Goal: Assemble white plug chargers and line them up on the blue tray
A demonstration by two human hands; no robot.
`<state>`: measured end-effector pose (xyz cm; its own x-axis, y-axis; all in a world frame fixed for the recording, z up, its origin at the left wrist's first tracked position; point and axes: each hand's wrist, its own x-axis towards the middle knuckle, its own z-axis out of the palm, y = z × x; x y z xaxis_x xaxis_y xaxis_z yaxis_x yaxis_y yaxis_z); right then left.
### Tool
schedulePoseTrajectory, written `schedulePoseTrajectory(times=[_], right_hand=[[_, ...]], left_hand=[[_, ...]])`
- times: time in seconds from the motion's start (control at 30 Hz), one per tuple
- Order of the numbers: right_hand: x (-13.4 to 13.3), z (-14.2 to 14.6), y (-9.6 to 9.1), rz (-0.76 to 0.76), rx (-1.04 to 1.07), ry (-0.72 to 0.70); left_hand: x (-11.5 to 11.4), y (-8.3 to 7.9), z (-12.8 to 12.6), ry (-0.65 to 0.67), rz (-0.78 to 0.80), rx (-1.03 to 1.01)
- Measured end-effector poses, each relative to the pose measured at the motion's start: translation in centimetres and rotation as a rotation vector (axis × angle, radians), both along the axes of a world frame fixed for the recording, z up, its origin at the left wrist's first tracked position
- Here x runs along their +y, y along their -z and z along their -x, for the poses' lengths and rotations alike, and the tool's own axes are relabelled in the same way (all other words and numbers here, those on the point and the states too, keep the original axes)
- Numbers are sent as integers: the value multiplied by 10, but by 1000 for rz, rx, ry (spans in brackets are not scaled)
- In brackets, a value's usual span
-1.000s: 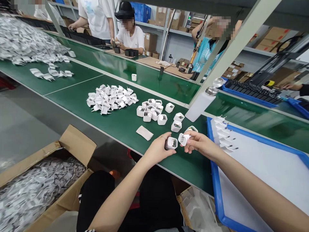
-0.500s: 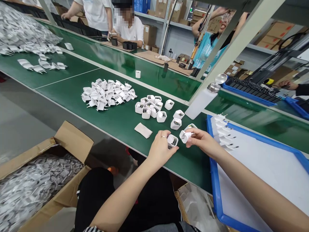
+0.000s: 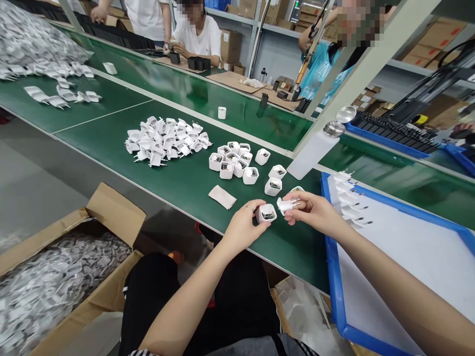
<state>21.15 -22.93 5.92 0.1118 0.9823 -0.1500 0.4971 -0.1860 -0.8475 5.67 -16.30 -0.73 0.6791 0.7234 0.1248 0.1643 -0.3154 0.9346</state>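
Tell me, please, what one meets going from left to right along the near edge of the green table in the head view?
In order: cardboard box → white pad → left hand → open charger shell → pronged plug cap → right hand → blue tray.

Long green workbench [image 3: 185,190], grey floor [image 3: 31,168], metal shelves [image 3: 255,29] — stacked cardboard boxes [image 3: 430,38]

Open charger housing [image 3: 267,213] and pronged plug cap [image 3: 286,204], held side by side.
The charger housing, a small white cube shell with rounded corners, is held in the left grip [image 3: 243,227] with its open face turned up, and dark parts are seen inside. The plug cap, a white piece with two thin pins, is pinched on its side in the right grip [image 3: 315,212], just beside the housing, low over the near edge of the green tabletop [image 3: 185,188].
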Motion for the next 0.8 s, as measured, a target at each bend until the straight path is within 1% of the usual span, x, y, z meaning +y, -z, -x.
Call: schedulePoseTrajectory(times=[0.03, 0.1, 0.2, 0.27, 0.4, 0.53, 0.7, 0.8], right_hand=[[0, 1, -1, -25, -90, 15], [2, 3, -3, -121, -322, 32], [5, 9, -5, -263, -573, -55], [8, 15, -5, -280, -661, -108], [12, 24, 0, -238, -732, -141], [14, 28, 2, -213, -709, -180], [15, 27, 0, -189, -686, -193], [18, 27, -3, -137, -708, -199]], left_hand=[[0, 0, 0, -1, 1, 0], [0, 0, 0, -1, 6, -5], [0, -1, 1, -1, 28, -22], [0, -1, 1, -5, 48, -27], [0, -3, 2, -11, 61, -20], [1, -3, 1, -11, 59, -25], [0, -3, 1, -10, 72, -19], [0, -3, 2, -11, 83, -23]])
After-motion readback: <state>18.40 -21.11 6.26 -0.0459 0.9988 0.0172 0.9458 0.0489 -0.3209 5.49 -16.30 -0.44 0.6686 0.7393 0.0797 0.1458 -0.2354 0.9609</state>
